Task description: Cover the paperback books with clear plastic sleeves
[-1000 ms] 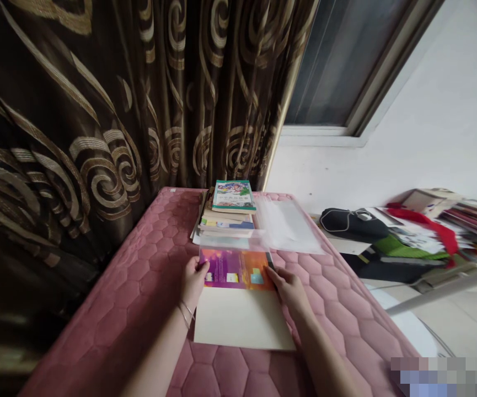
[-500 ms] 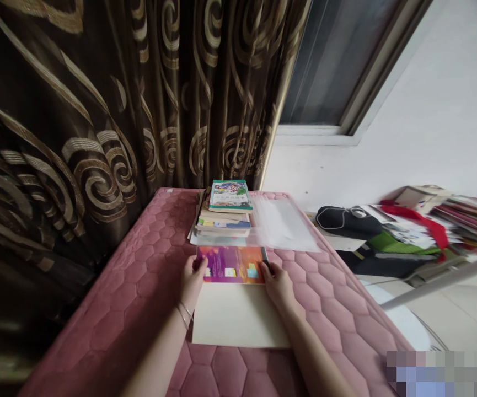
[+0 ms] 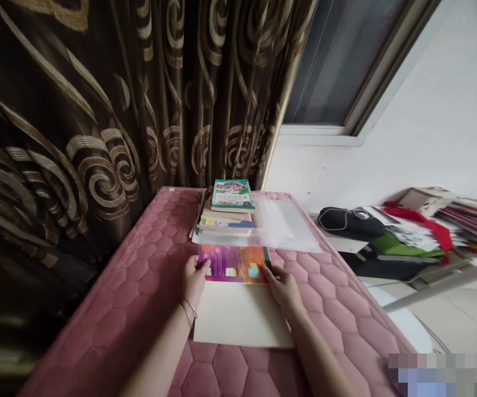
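Note:
A book with a purple and orange cover [image 3: 233, 263] lies on the pink quilted surface [image 3: 147, 286], its near part tucked under a cream paper sheet [image 3: 240, 315]. My left hand [image 3: 193, 280] presses on the book's left edge, fingers bent, thumb on the cover. My right hand [image 3: 283, 286] lies at the right edge where book and paper meet, fingers curled onto them. A bracelet shows on my left wrist.
Behind the book stands a stack of books [image 3: 226, 212] with a green one on top, and a clear plastic sleeve [image 3: 282, 225] beside it. A dark patterned curtain [image 3: 97, 110] hangs at left. At right, a cluttered lower table [image 3: 407, 237] holds a black pouch, papers and books.
The book has slid a little further under the cream paper, so less cover shows. Both hands stay at its edges.

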Motion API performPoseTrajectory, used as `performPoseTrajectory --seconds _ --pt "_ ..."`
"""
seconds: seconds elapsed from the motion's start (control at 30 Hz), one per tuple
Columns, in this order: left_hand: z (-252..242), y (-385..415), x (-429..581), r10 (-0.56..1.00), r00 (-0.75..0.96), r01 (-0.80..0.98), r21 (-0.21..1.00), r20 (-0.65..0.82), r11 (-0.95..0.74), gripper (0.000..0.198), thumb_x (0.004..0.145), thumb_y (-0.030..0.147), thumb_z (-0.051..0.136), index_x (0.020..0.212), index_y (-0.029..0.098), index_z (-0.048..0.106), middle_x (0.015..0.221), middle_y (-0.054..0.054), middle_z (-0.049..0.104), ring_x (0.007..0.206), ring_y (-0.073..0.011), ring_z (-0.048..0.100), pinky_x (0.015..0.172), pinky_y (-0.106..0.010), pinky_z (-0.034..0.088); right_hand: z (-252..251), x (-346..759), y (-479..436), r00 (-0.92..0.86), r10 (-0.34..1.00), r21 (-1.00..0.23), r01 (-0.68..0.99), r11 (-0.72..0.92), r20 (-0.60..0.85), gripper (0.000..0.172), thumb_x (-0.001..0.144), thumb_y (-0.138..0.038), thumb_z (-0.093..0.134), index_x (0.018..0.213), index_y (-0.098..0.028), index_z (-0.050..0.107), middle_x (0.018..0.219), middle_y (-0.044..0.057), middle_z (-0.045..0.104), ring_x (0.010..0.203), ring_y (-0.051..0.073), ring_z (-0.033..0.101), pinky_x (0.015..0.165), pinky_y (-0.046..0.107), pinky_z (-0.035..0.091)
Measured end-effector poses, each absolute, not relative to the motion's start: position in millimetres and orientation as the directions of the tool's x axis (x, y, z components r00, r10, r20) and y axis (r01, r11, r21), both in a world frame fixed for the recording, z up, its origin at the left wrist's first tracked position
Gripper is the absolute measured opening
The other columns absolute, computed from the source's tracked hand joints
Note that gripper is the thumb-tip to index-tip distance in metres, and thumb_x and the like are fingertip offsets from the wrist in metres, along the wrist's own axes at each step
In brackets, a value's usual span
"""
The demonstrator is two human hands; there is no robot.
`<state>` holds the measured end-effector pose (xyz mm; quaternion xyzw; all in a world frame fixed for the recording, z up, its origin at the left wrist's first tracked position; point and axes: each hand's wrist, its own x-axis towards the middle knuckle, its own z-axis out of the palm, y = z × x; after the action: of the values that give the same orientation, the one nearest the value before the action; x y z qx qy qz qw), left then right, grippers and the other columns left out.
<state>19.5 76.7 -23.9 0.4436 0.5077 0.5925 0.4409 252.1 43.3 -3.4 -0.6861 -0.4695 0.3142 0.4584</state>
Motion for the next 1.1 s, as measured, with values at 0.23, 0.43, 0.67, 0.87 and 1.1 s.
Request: performPoseTrajectory --seconds 0.23,0.43,0.67,0.87,1.1 --pt "-18 76 21 0.963 -0.265 -0.030 0.997 0.055 -0.065 0.032 0.069 0.046 0.069 0.078 0.016 0.059 0.070 -0.002 0.064 0.064 -0.0146 0.058 0.057 -0.022 0.042 -14 248 54 0.407 0.906 -0.861 0.496 -0.111 0.118 0.043 0.068 -0.061 0.053 0.054 -0.020 0.054 0.049 0.001 0.055 0.053 0.019 0.053 0.047 0.026 0.035" --pt "-8 70 18 0.990 -0.135 -0.114 0.992 0.035 -0.050 0.029 0.070 0.034 0.067 0.093 0.016 0.061 0.084 -0.004 0.067 0.076 -0.0180 0.062 0.067 -0.026 0.047 -7 250 48 0.379 0.924 -0.918 0.381 -0.108 0.049 0.044 0.069 -0.061 0.056 0.062 -0.018 0.060 0.058 0.003 0.061 0.060 0.020 0.057 0.053 0.027 0.040" --pt "-10 70 18 0.991 -0.134 -0.158 0.986 0.028 -0.049 0.026 0.069 0.033 0.067 0.087 0.015 0.061 0.081 -0.005 0.067 0.072 -0.0162 0.061 0.067 -0.026 0.047 2 254 38 0.267 0.961 -0.979 0.164 -0.122 -0.075 0.045 0.068 -0.058 0.061 0.081 -0.016 0.067 0.070 0.005 0.068 0.071 0.023 0.062 0.056 0.027 0.044" --pt "-15 72 20 0.983 -0.183 -0.099 0.994 0.033 -0.051 0.026 0.072 0.037 0.066 0.083 0.015 0.057 0.073 -0.001 0.063 0.064 -0.0130 0.057 0.061 -0.022 0.043 -8 251 47 0.358 0.932 -0.924 0.373 -0.089 0.054 0.045 0.068 -0.062 0.055 0.067 -0.017 0.062 0.063 0.003 0.063 0.064 0.021 0.058 0.054 0.027 0.038" --pt "-12 69 15 0.989 -0.143 -0.072 0.996 0.041 -0.052 0.028 0.072 0.038 0.066 0.088 0.017 0.061 0.080 -0.003 0.067 0.072 -0.0171 0.061 0.065 -0.025 0.046 -6 248 48 0.383 0.918 -0.924 0.378 -0.054 0.103 0.048 0.068 -0.065 0.054 0.064 -0.017 0.061 0.058 0.003 0.061 0.060 0.020 0.056 0.053 0.027 0.038"
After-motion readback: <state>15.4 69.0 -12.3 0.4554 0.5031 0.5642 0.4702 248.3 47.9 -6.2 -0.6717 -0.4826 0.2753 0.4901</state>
